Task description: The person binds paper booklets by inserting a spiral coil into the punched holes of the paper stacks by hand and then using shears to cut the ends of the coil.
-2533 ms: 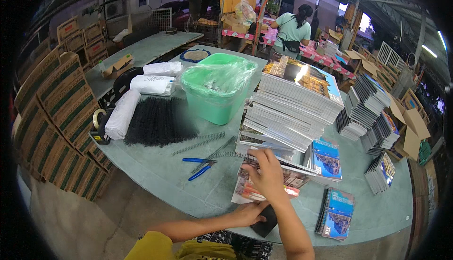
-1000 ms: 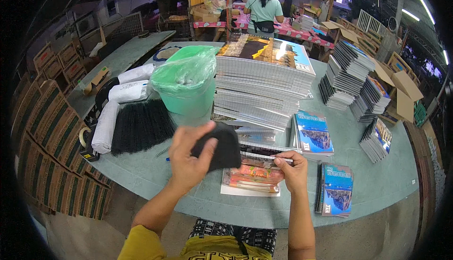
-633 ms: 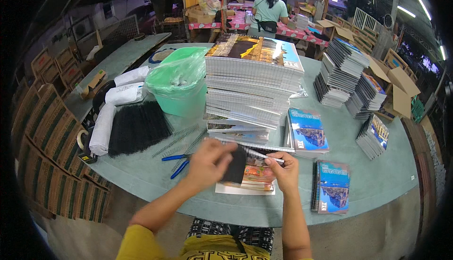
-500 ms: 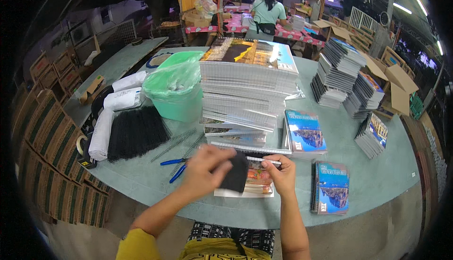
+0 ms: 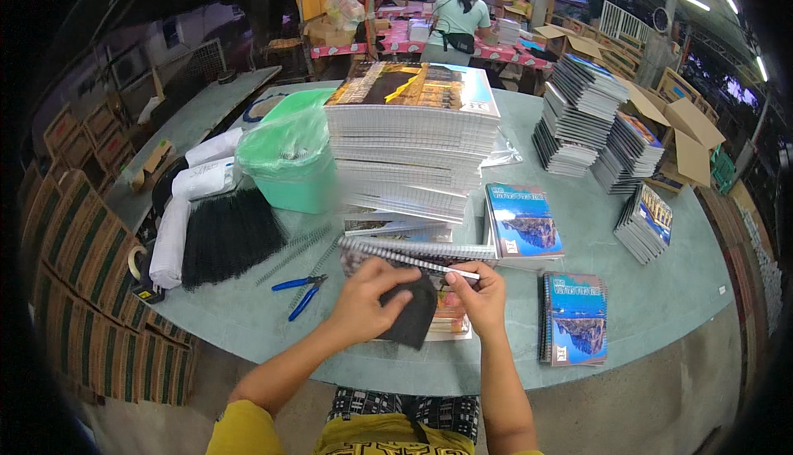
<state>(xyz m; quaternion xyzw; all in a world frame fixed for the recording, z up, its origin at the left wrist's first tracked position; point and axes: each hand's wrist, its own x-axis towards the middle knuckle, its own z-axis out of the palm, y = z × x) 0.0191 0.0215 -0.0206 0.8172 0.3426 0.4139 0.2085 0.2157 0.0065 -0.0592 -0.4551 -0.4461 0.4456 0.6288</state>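
Note:
My two hands hold a ring-bound notebook tilted up, its spine edge slanting down to the right. Fingers bent, my left hand grips along the spine. A dark, limp cloth-like piece hangs beneath its fingers; what holds it there is hidden. My right hand pinches the spine's right end between thumb and fingers. Below lies a printed sheet or booklet, partly covered. Blue-handled cutters lie open left of my left hand, near loose dark wire coils.
Ahead towers a tall stack of unbound books, beside a green lined bin. Black coils and white rolls lie left. Blue-covered books, bound notebooks and more stacks stand right. Another person works behind.
My left hand has come down onto the spine, and the notebook now stands tilted up higher at its left. The head view has shifted slightly. The cutters stay on the table.

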